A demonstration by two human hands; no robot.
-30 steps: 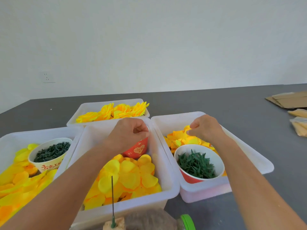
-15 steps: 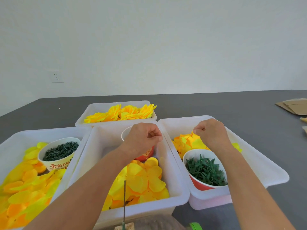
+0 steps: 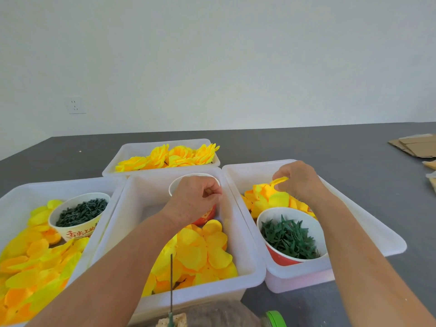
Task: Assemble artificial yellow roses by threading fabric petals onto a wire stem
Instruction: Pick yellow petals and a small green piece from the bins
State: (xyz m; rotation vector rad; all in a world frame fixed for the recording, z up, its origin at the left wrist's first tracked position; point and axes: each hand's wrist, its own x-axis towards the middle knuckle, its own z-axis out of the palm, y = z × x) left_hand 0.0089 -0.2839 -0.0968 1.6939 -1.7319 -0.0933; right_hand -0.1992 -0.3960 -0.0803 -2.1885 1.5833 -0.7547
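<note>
**Petals and Parts Gathered as a Yellow Rose Takes Shape**

A person is working at a dark grey bench (image 3: 330, 147), both hands reaching into white plastic bins grouped close together, apparently so every part sits within arm's length. The right hand (image 3: 298, 181) is pinching a yellow fabric petal (image 3: 279, 180) between thumb and fingertips and is holding it just above the heap of petals in the right bin (image 3: 368, 223), which looks like the pick for the next layer. The left hand (image 3: 195, 200) is curled into a loose fist over the paper cup (image 3: 175, 185) at the back of the middle bin (image 3: 247, 251); something small and brownish shows between its fingers, though what it is cannot be told. The wire stem (image 3: 171, 282) is standing upright at the near edge of the scene, planted in a pale block (image 3: 173, 322), probably so both hands stay free for threading; it carries no petals yet. A cup of green leaf-shaped pieces (image 3: 289, 237) is sitting in the right bin, and a cup of dark green pieces (image 3: 81, 210) in the left bin (image 3: 14, 197), each beside loose petals. Finished roses (image 3: 167, 155) are lying in the far bin, kept apart from the loose parts.
</note>
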